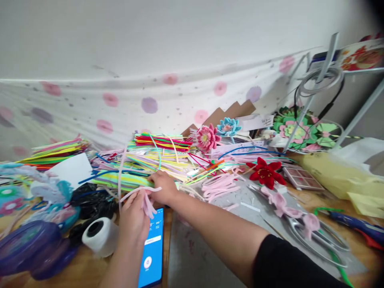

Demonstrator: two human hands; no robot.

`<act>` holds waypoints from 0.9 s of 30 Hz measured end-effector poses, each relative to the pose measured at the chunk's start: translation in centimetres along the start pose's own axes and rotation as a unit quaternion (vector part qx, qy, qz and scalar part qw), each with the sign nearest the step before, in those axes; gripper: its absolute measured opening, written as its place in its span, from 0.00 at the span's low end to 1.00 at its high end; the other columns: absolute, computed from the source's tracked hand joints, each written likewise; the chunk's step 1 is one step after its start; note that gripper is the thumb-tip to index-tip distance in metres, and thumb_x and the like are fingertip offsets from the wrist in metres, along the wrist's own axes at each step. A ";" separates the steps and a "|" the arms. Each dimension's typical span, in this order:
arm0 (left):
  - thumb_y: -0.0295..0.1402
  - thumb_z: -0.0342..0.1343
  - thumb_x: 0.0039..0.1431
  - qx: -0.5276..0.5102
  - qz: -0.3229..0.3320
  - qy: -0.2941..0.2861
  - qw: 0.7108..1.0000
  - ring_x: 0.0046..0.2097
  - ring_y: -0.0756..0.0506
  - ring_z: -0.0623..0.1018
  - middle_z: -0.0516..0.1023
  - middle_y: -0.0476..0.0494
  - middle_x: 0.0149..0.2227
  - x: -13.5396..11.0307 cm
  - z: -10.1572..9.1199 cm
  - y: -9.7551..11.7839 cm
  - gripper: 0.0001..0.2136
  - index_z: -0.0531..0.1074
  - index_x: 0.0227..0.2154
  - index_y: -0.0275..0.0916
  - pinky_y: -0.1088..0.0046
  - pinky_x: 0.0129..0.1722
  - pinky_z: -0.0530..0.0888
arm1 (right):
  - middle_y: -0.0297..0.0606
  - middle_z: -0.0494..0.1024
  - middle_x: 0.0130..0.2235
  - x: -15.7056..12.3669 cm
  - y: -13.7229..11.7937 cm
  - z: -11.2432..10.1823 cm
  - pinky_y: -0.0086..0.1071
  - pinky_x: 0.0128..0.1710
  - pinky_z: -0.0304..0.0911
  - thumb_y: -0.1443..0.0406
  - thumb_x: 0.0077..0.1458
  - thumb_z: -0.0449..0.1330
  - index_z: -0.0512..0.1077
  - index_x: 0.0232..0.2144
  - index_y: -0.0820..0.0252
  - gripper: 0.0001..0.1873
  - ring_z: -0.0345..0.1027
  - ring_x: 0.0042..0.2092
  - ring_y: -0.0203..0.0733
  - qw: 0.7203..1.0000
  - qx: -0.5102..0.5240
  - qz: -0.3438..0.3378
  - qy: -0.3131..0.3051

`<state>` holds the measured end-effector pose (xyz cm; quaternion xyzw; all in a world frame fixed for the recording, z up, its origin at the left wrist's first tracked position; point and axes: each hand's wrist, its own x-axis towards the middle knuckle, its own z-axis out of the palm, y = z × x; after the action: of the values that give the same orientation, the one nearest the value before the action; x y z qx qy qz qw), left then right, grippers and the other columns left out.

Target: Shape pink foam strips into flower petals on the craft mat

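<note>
My left hand is closed on a small bunch of pale pink pipe cleaners, whose ends hang down over a phone with a blue screen. One long pink strand stands up to the left of this hand, and another crosses toward my right wrist. Close against the bunch, my right hand has its fingers curled in front of yellow-green pipe cleaners. Its fingertips are partly hidden, so what they grip cannot be made out.
A white thread spool and a purple holder stand left. Right of my arm, on a grey mat, lie pink pipe cleaners, a red flower and scissors. A glue gun lies far right.
</note>
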<state>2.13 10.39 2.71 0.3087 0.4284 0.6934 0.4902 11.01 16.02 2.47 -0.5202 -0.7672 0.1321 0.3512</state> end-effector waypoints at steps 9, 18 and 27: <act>0.29 0.56 0.51 -0.078 -0.033 0.000 0.996 0.39 0.44 0.77 0.76 0.45 0.30 -1.0 -0.2 0.1 0.02 0.72 0.26 0.36 0.55 0.46 0.72 | 0.30 0.71 0.26 0.9 1.2 -0.5 0.26 0.30 0.59 0.67 0.45 0.59 0.70 0.28 0.61 0.04 0.64 0.29 0.34 0.982 0.180 0.052 -0.035; 0.34 0.55 0.53 -0.123 -0.072 -0.050 0.989 0.44 0.40 0.77 0.77 0.44 0.40 -0.7 -1.2 0.5 0.05 0.69 0.26 0.39 0.54 0.47 0.71 | 0.31 0.72 0.27 -0.2 0.9 -1.7 0.24 0.29 0.61 0.68 0.49 0.54 0.68 0.29 0.63 0.04 0.65 0.28 0.33 0.961 0.265 0.073 -0.037; 0.36 0.62 0.43 -0.004 -0.003 0.034 0.999 0.36 0.47 0.76 0.75 0.47 0.28 -1.9 -0.8 0.0 0.10 0.72 0.27 0.36 0.65 0.43 0.71 | 0.39 0.74 0.35 0.1 0.8 0.2 0.30 0.39 0.59 0.71 0.48 0.55 0.73 0.30 0.62 0.07 0.67 0.39 0.40 0.995 0.077 0.067 -0.023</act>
<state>2.13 8.33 2.32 0.2816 0.4426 0.7039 0.4789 11.44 16.51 1.90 -0.5384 -0.7260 0.2258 0.3633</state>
